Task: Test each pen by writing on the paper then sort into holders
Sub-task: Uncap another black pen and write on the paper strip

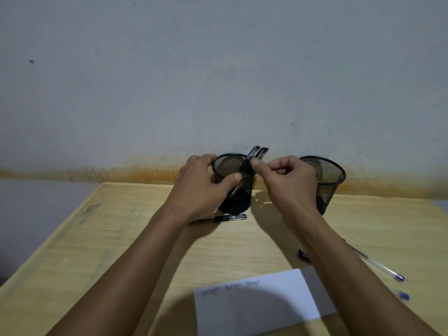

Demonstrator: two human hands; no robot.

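Note:
Two black mesh holders stand at the table's far edge. My left hand (pixel 201 183) grips the left holder (pixel 236 197) around its side. Two black pens (pixel 252 158) lean out of that holder, caps up. My right hand (pixel 283 180) pinches one of these pens near its cap with thumb and forefinger. The right holder (pixel 327 180) stands behind my right hand, partly hidden; its contents are hidden. A white paper (pixel 254 304) with three scribbled words lies at the near edge. One black pen (pixel 228 218) lies on the table in front of the left holder.
Clear pens with blue caps (pixel 388 272) lie right of the paper, partly under my right forearm. A blue cap or pen end (pixel 303 254) shows beside that forearm. The wooden table (pixel 121 238) meets a grey, stained wall (pixel 218 81) at the back.

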